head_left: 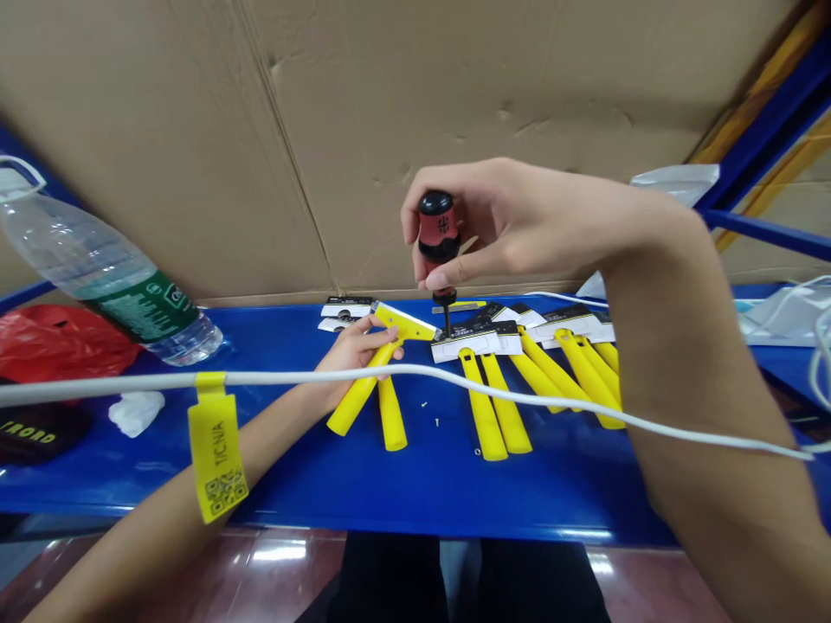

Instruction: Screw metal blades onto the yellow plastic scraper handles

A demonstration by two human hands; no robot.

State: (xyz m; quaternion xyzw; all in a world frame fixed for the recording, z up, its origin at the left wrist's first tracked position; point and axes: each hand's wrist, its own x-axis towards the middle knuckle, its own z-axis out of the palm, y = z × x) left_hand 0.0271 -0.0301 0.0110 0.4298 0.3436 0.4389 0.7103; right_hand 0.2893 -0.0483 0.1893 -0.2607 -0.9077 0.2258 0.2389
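Observation:
My right hand (480, 221) is closed around a red and black screwdriver (438, 229), its shaft pointing straight down. The screwdriver's tip is by the right end of a yellow scraper's head; whether it touches a screw I cannot tell. My left hand (357, 350) grips this yellow scraper (363, 394), thumb on the head. Another yellow handle (392, 415) lies just beneath it. To the right, several yellow scrapers (484, 411) lie with black and white cards (477, 340) over their heads. Small screws (437, 422) lie on the blue table (415, 493) in front of me.
A water bottle (110, 268) leans at the left, beside a red plastic bag (61, 342), a dark cap (39, 433) and a crumpled tissue (136, 413). A white cable (402, 369) with a yellow tag (217, 459) crosses the view. Cardboard (363, 130) stands behind the table.

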